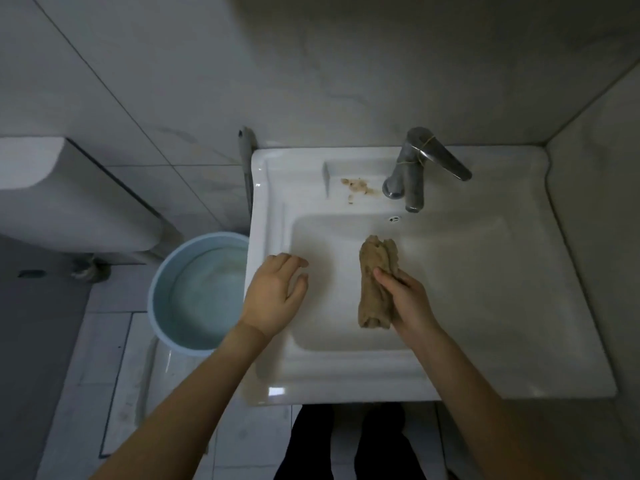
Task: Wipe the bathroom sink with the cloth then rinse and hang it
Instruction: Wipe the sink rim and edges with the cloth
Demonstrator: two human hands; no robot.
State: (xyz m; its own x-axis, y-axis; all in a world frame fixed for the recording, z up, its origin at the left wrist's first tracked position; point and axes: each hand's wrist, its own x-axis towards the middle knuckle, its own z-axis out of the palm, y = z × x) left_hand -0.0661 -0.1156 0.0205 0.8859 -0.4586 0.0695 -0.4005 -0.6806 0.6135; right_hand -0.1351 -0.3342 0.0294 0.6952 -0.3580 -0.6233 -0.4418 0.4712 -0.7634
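the right hand [407, 299] grip wraps the bunched cloth [375, 282] over the sink [485, 271] basin, likely catching drips; left hand [275, 297] open, steadying the rim.

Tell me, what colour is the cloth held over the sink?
The cloth is tan-beige, bunched in the right hand; the head view shows it best.

The sink [273, 375] is glossy white ceramic, smooth, with a bright glint on its near rim. The tap [415, 168] is dull brushed metal. The cloth [375, 271] is coarse, matt tan fabric. The bucket [156, 292] at left looks smooth pale-blue plastic.
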